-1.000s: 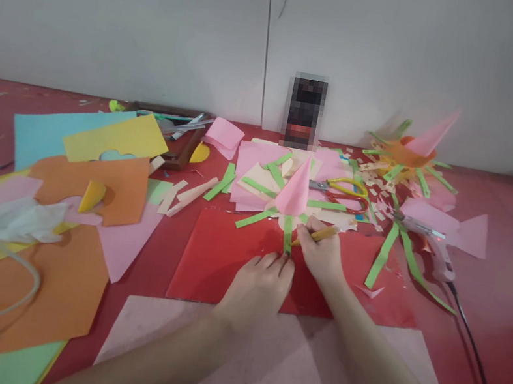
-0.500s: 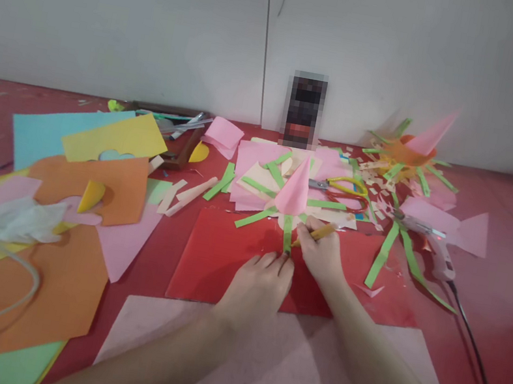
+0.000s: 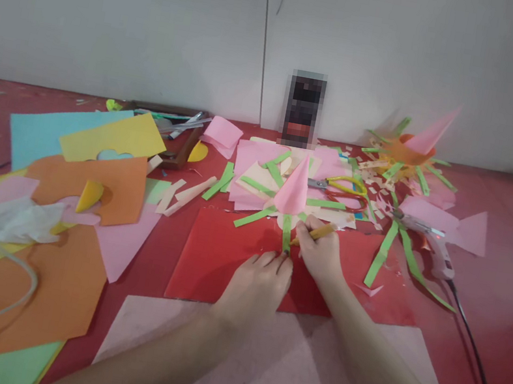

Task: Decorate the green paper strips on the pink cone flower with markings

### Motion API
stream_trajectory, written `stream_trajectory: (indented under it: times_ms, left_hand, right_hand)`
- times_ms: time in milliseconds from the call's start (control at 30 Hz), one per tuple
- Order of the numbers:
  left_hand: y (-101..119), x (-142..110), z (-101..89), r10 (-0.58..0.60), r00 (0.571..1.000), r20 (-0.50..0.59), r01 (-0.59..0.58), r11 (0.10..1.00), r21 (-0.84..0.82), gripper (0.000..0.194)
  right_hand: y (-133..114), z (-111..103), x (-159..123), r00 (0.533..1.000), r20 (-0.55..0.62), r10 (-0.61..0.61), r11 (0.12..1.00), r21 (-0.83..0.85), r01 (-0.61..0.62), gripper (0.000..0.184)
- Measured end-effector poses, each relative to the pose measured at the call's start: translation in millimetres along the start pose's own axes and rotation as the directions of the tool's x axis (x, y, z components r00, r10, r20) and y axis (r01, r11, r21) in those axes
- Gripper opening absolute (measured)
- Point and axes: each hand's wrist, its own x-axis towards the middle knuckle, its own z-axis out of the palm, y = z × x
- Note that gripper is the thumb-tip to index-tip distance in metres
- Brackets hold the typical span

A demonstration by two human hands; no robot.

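My right hand [image 3: 320,251] is closed round a yellow pencil [image 3: 323,231], its tip beside a green paper strip [image 3: 287,229]. My left hand [image 3: 259,282] has its fingers curled together at the near end of that strip; the fingertips are partly hidden. The strip runs from the base of an upright pink paper cone [image 3: 293,192], and other green strips spread out around the cone. Under both hands lies a red sheet [image 3: 210,257]. Scissors [image 3: 343,191] with yellow and red handles rest behind my right hand.
A glue gun [image 3: 439,251] with a small red light and a black cord lies at the right. Behind it stands another pink cone [image 3: 430,136] in an orange ring with green strips. Orange sheets [image 3: 22,283], a white cable [image 3: 28,291] and a brown tray [image 3: 189,150] are leftward.
The view has shifted very slightly. Both hands stay at the green strip, the right with the pencil; nothing else has visibly moved.
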Motion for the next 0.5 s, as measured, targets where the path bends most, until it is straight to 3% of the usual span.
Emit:
stream_trajectory:
  times_ms: [233, 400, 500]
  left_hand:
    - [0.2, 0.8, -1.4, -0.002, 1.0, 0.011, 0.001, 1.0, 0.008, 0.017]
    - [0.0, -0.2, -0.7, 0.011, 1.0, 0.023, -0.011, 1.0, 0.001, 0.017]
    - [0.2, -0.5, 0.2, -0.004, 1.0, 0.002, 0.004, 1.0, -0.002, 0.015]
  right_hand:
    - [0.1, -1.0, 1.2, 0.998, 0.045, 0.046, 0.999, 0.02, -0.047, 0.031]
    - [0.4, -2.5, 0.7, 0.991, 0.048, 0.121, 0.981, 0.146, -0.127, 0.029]
    - [0.6, -1.5, 0.4, 0.992, 0.076, 0.102, 0.984, 0.138, -0.112, 0.029]
